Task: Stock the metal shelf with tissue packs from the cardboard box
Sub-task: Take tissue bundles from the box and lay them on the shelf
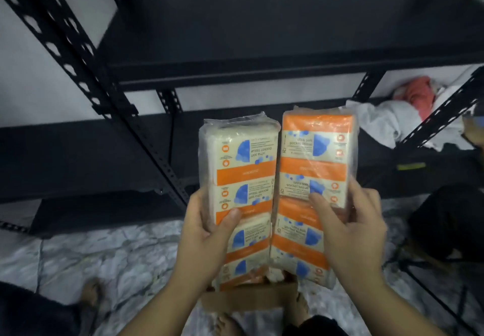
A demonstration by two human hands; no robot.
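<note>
before black metal shelf [262, 68], left hand [207, 233] gripping tissue pack [243, 168], right hand [351, 228] another [317, 157]

Both forearms raised forward, left hand [207, 227] and right hand [351, 224] each gripping, thumbs in front

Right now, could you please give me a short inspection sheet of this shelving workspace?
Surface: black metal shelf, upper boards bare in view.
Job's things: left tissue pack and right tissue pack held side by side; cardboard box below them.
Clutter: white and pink cloths on a lower board at right.
Grippers: left hand grips the left pack; right hand grips the right.
Cables: nothing seen.
Surroundings: marbled floor, pale wall, bare feet.
</note>
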